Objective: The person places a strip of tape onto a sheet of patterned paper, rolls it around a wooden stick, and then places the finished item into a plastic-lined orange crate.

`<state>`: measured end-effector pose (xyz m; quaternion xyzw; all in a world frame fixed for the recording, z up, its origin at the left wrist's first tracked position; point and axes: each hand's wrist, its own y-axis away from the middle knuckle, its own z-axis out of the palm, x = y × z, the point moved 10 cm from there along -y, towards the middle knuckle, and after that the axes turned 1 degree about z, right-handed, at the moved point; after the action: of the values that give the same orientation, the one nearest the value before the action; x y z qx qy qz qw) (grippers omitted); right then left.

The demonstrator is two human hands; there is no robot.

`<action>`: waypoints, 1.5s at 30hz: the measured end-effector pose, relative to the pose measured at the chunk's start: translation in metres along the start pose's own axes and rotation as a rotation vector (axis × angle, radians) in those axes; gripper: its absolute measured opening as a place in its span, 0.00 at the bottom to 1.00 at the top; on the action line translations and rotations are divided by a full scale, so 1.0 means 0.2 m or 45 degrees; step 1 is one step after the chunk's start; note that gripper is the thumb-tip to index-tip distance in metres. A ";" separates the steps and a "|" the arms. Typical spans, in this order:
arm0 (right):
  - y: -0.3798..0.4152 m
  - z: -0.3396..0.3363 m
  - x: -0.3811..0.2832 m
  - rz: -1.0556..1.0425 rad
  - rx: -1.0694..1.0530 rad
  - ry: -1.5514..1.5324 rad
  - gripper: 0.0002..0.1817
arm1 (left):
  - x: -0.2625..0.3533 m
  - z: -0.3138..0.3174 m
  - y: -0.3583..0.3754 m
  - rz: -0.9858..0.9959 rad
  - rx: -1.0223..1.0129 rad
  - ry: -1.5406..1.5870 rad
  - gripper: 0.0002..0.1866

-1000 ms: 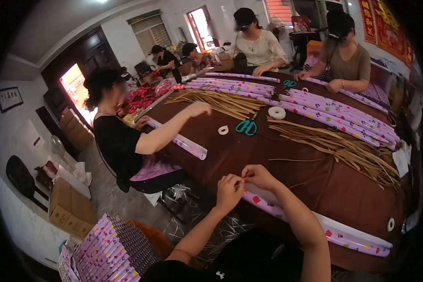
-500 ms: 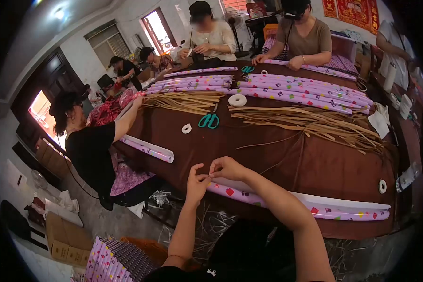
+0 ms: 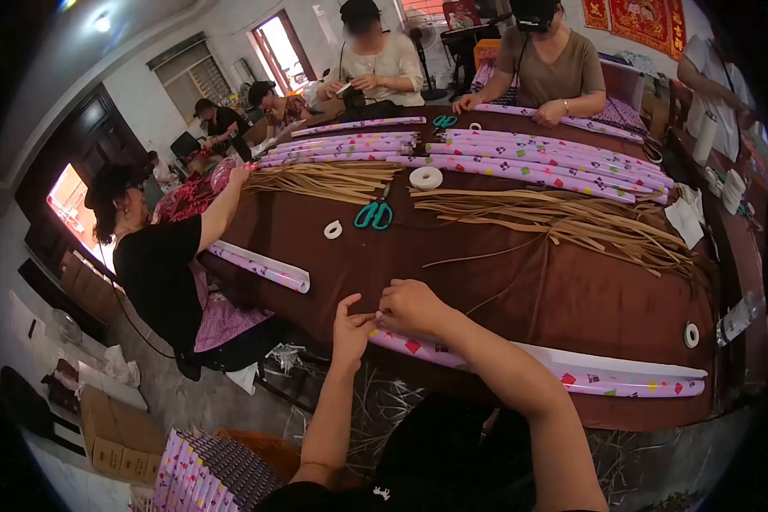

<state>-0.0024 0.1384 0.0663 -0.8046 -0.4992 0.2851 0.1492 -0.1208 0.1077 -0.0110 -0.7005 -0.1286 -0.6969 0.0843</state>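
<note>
A lilac sheet of patterned wrapping paper [image 3: 627, 380], partly rolled with its white inner side showing, lies along the near edge of the table. At its left end my left hand [image 3: 348, 333] has the thumb pressed inward and the index finger raised. Close against it, my right hand [image 3: 411, 305] is closed, its fingertips bent down toward the left thumb. Whatever is pinched between them is too small to make out. Ahead lie a small roll of white tape [image 3: 333, 229] and teal-handled scissors [image 3: 374, 215].
Brown strips [image 3: 555, 224] lie in a bundle across the table [image 3: 486, 311], with finished lilac rolls [image 3: 546, 162] behind. A larger tape roll [image 3: 426, 177] sits mid-table. A co-worker in black [image 3: 158, 264] reaches in from the left; others work opposite. Patterned rolls [image 3: 205, 469] stand below left.
My right hand has turned, its fingers curling further down beside the left thumb. The whole view has shifted slightly. The paper stays at the table edge.
</note>
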 end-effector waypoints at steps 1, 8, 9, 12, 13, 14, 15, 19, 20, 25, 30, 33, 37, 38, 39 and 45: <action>0.00 0.00 0.00 -0.008 0.000 -0.002 0.09 | -0.01 0.00 0.00 -0.002 -0.010 -0.015 0.33; 0.02 0.14 0.15 0.406 -0.165 -0.226 0.12 | -0.01 0.00 0.00 -0.002 0.018 -0.066 0.32; 0.02 0.16 0.18 0.461 -0.180 -0.298 0.13 | -0.01 0.00 0.00 0.006 0.015 -0.062 0.31; 0.04 0.18 0.24 0.561 -0.152 -0.443 0.13 | 0.01 0.00 0.01 0.014 -0.001 -0.045 0.31; 0.04 0.19 0.23 0.560 -0.153 -0.444 0.13 | 0.01 0.01 0.01 0.013 -0.014 -0.031 0.30; 0.04 0.19 0.25 0.597 -0.151 -0.471 0.13 | 0.00 0.01 0.01 0.012 -0.013 -0.031 0.30; 0.05 0.19 0.25 0.633 -0.148 -0.498 0.13 | 0.00 0.01 0.01 0.022 -0.021 -0.017 0.30; 0.06 0.20 0.28 0.713 -0.182 -0.584 0.13 | 0.00 0.02 0.01 0.055 -0.051 -0.009 0.30; 0.05 0.22 0.29 0.712 -0.209 -0.632 0.13 | 0.00 0.02 0.01 0.054 -0.051 -0.009 0.30; 0.04 0.22 0.28 0.639 -0.176 -0.592 0.12 | 0.02 0.01 0.01 0.110 -0.071 -0.062 0.30; 0.04 0.18 0.28 0.653 -0.175 -0.645 0.12 | 0.04 0.03 0.02 0.117 -0.078 -0.045 0.29; 0.04 0.18 0.29 0.622 -0.110 -0.619 0.12 | 0.03 0.03 0.02 0.136 -0.049 -0.127 0.25; 0.07 0.20 0.39 0.813 -0.119 -0.670 0.11 | 0.26 0.14 0.20 0.700 0.174 -1.164 0.22; 0.08 0.19 0.43 0.822 -0.089 -0.724 0.11 | 0.34 0.20 0.30 0.865 0.311 -1.270 0.19; 0.09 0.20 0.47 0.832 -0.060 -0.779 0.12 | 0.38 0.28 0.38 0.960 0.271 -1.268 0.16; 0.11 0.04 0.54 0.977 0.002 -1.161 0.09 | 0.34 0.82 0.72 1.413 -0.516 -1.159 0.17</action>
<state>0.0455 0.2243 0.0147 -0.7236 -0.1862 0.6359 -0.1932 0.0781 0.0231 0.0623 -0.8836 0.3528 -0.2031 0.2313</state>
